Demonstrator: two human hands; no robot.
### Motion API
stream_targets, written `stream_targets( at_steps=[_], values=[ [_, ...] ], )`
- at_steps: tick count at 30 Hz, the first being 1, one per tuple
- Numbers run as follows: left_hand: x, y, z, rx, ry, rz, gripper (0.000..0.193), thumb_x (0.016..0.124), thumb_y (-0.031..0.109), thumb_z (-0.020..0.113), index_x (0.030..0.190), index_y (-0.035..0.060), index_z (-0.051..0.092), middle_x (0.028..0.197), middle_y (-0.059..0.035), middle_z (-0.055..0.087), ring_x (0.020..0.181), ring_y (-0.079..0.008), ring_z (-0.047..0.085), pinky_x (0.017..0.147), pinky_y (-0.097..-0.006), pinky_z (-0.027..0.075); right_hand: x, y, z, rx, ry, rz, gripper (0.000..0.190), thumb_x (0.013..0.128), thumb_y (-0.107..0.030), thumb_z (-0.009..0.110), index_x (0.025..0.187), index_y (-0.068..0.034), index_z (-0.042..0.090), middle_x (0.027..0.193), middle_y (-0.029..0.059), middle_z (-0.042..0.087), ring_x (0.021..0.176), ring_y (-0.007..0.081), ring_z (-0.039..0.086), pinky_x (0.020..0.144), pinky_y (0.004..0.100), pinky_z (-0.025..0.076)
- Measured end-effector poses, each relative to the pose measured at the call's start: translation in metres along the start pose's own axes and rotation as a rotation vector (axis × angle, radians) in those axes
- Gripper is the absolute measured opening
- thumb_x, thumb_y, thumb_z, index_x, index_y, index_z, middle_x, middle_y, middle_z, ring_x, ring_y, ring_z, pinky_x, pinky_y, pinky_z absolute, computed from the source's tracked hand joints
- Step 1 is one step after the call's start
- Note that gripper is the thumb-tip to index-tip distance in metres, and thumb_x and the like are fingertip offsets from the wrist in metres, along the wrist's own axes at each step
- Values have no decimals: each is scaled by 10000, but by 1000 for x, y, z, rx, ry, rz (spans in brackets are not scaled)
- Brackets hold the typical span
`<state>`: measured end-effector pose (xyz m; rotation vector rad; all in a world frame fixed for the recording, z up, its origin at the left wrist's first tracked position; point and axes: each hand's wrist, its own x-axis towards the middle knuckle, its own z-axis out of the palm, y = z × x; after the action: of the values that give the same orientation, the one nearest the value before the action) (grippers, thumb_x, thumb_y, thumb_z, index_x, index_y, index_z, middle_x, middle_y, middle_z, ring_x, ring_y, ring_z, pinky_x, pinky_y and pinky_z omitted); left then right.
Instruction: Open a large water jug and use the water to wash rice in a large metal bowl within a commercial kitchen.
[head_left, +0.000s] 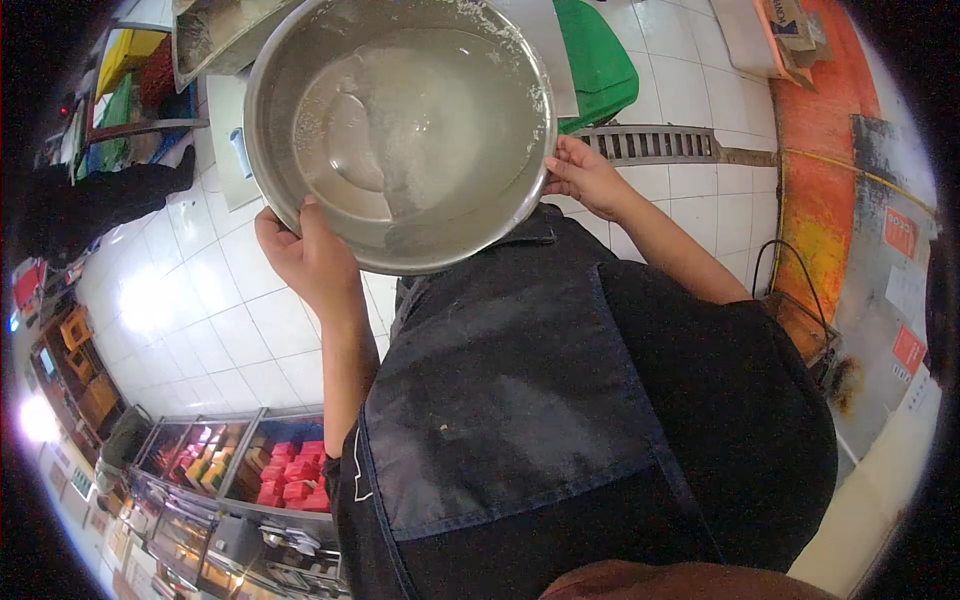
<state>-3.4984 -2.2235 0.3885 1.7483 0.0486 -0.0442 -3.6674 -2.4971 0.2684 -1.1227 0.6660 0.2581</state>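
Note:
A large round stainless steel bowl is held up in front of my body. Cloudy water fills part of it, with a pale mass of what looks like rice covering the right of its bottom; bare metal shows at the left. Small white grains cling to the inner wall near the far and right rim. My left hand grips the near left rim, thumb on top. On the right side, my right hand holds the rim, its fingers partly hidden by the bowl.
Beyond the bowl stand a green plastic bin and a metal basin. A grated floor drain crosses the white tiles at right. Behind me on the left is a shelf unit with pink boxes. An orange panel stands at right.

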Motion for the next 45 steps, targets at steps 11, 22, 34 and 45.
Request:
stream_targets(
  at_steps=[11, 22, 34, 45],
  values=[
    [0, -2, -2, 34, -44, 21, 215, 902, 76, 591, 1043, -50, 489, 975, -129, 603, 859, -168, 581, 773, -280, 474, -2, -8, 3, 2, -18, 5, 385, 975, -228, 528, 1292, -36, 422, 1222, 119, 548, 1093, 232, 584, 942, 395, 504],
    [-3, 5, 3, 29, -74, 43, 264, 919, 93, 599, 1100, -60, 483, 1022, -138, 605, 911, -171, 585, 817, -280, 466, -4, -14, 0, 14, -20, 17, 397, 987, -214, 516, 1334, -53, 411, 1216, 73, 541, 1074, 178, 572, 935, 367, 491],
    [-3, 8, 4, 9, -121, 49, 237, 920, 78, 578, 1088, -56, 479, 1013, -141, 612, 912, -164, 591, 822, -274, 468, 1, -12, -7, 33, -40, 24, 425, 985, -207, 517, 1355, -46, 386, 1220, 81, 546, 1059, 176, 589, 924, 358, 500],
    [-6, 18, 9, 47, -131, 59, 191, 915, 61, 563, 1046, -45, 474, 993, -124, 583, 890, -140, 557, 795, -261, 447, 0, -7, -11, 53, -46, 47, 421, 986, -189, 512, 1359, -47, 377, 1207, 78, 560, 1029, 159, 608, 896, 343, 514]
  ],
)
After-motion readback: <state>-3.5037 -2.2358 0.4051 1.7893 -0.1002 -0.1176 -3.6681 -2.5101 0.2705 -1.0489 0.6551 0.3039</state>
